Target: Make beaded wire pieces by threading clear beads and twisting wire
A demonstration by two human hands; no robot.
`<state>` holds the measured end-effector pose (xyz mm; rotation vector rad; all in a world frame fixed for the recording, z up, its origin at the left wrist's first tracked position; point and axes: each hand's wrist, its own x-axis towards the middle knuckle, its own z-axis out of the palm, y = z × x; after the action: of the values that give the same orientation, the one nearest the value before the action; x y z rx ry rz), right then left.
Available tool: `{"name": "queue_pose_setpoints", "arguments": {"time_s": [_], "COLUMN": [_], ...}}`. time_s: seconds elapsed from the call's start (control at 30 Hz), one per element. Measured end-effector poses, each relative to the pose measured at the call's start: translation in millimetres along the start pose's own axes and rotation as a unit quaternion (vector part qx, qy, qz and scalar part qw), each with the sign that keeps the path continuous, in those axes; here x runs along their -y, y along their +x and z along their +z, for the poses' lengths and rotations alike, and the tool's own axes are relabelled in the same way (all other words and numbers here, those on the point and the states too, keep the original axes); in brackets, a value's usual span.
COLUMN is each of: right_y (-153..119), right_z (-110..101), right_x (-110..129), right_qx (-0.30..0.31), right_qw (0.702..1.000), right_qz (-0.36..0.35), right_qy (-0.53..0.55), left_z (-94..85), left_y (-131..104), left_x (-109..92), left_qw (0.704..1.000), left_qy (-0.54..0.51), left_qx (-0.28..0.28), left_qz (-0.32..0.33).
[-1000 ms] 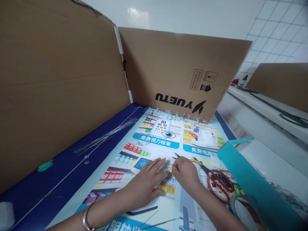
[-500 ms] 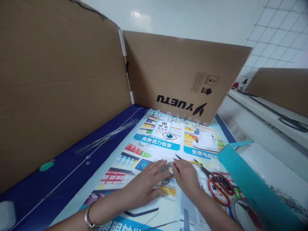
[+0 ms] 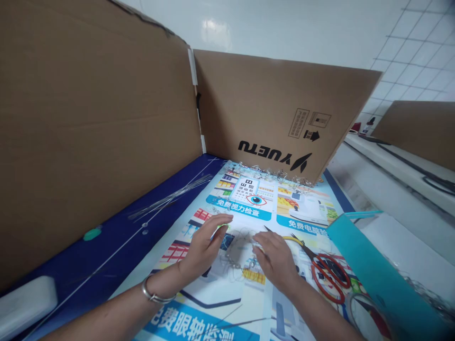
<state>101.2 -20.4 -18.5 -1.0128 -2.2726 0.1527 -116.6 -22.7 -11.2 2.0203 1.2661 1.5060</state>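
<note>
My left hand point(image 3: 206, 244), with a silver bangle on its wrist, is raised over the printed sheet point(image 3: 209, 310), its fingers apart and nothing seen in them. My right hand point(image 3: 273, 258) is to the right, thumb and fingers slightly apart beside a loose tangle of thin clear wire point(image 3: 236, 258) with small beads. That tangle lies on the sheet between my hands. Just right of my right hand are red-handled scissors point(image 3: 330, 277) and a yellow-handled tool point(image 3: 293, 240).
Cardboard panels point(image 3: 284, 109) stand behind and on the left. Thin wires point(image 3: 170, 196) lie on the blue cloth. More wire pieces point(image 3: 273, 174) line the back panel. A teal box point(image 3: 387, 279) and a roll of tape point(image 3: 366, 315) are at right. A white object point(image 3: 30, 303) sits lower left.
My left hand has lifted off the wire tangle and moved left, its fingers now apart. My right hand has loosened a little near the same place. The view has shifted slightly left.
</note>
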Motion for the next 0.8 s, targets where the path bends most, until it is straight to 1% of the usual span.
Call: {"name": "queue_pose_setpoints", "arguments": {"time_s": [0.07,0.13,0.23,0.33,0.5,0.63,0.73,0.8], "right_y": [1.9,3.7,5.5,5.5,3.9,3.1,1.9,1.1], "right_z": [-1.7,-2.7,-1.7,1.4,5.3,6.8,9.0,11.7], "right_x": [6.6,11.5,13.7,12.4,11.9,12.6,12.1,11.0], "right_qx": [0.046,0.097,0.163,0.200,0.210,0.208,0.196,0.183], "right_qw": [0.999,0.995,0.986,0.978,0.971,0.970,0.971,0.972], "right_qz": [-0.026,-0.037,-0.030,-0.006,0.055,0.076,0.094,0.106], "right_qy": [0.000,-0.007,-0.033,-0.065,-0.102,-0.103,-0.100,-0.099], "left_z": [0.4,0.6,0.6,1.1,3.3,6.0,9.4,11.8], "left_y": [0.4,1.0,2.6,3.7,2.6,-0.5,-4.1,-6.9], "left_x": [0.8,1.7,2.7,3.5,7.9,16.6,22.1,22.9], "left_qw": [1.000,1.000,0.999,0.998,0.999,0.999,0.994,0.983], "left_qy": [-0.004,-0.007,-0.014,-0.016,-0.006,0.016,0.054,0.098], "left_qx": [-0.007,-0.017,-0.028,-0.024,0.002,0.041,0.091,0.146], "left_qz": [-0.008,-0.020,-0.037,-0.055,-0.053,-0.011,0.029,0.042]}}
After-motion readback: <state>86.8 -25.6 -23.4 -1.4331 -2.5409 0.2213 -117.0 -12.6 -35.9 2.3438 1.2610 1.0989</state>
